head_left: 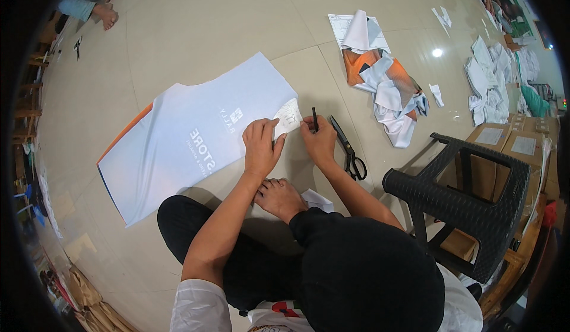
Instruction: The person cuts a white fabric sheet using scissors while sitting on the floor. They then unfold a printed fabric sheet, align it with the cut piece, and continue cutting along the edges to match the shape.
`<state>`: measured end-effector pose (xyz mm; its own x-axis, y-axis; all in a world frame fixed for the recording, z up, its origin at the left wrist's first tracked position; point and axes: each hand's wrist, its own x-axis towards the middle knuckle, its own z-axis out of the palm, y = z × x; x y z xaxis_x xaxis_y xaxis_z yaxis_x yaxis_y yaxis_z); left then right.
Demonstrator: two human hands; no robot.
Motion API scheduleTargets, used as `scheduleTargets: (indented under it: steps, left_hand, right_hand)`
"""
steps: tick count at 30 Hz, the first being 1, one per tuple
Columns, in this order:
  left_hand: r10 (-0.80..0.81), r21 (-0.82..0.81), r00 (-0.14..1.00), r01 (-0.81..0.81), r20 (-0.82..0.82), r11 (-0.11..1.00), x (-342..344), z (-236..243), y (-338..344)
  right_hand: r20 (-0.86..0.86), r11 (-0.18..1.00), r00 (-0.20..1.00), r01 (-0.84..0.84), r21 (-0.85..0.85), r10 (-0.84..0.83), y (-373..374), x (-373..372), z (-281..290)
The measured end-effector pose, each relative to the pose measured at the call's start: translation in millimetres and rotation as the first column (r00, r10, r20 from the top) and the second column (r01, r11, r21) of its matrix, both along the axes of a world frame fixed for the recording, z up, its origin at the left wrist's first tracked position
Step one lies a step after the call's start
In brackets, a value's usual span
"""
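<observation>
A pale blue fabric panel (190,118) with white print and an orange edge lies spread on the floor. On its right corner rests a small white paper piece (288,117) with handwritten marks. My left hand (261,145) presses the paper down at its lower left, thumb and fingers apart. At the paper's right edge, my right hand (319,139) grips a black pen (314,117), which stands nearly upright; its lower end is hidden by the fingers. Black-handled scissors (349,151) lie on the floor just right of that hand.
A crumpled pile of orange and pale fabric (386,89) lies on white paper ahead to the right. A black plastic stool (469,183) stands at the right, near cardboard boxes (525,145) and white cloth (490,83). Another person's foot (105,16) shows at far left.
</observation>
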<state>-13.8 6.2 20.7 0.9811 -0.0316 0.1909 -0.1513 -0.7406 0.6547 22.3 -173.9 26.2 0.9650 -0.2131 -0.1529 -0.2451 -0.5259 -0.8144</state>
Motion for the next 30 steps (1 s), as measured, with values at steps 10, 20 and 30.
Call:
scheduleTargets:
  steps: [10, 20, 30]
  left_hand:
    - [0.000, -0.003, 1.000, 0.000, 0.014, 1.000, 0, 1, 0]
    - [-0.001, -0.006, 1.000, 0.001, 0.028, 1.000, 0, -1, 1]
    - [-0.007, -0.016, 1.000, 0.007, 0.012, 1.000, 0, 1, 1]
  right_hand:
    - [-0.015, 1.000, 1.000, -0.015, -0.016, 0.015, 3, 0, 3]
    - [0.052, 0.990, 0.990, -0.130, -0.047, 0.132, 3, -2, 6]
    - [0.082, 0.989, 0.988, -0.128, -0.077, 0.134, 2, -3, 1]
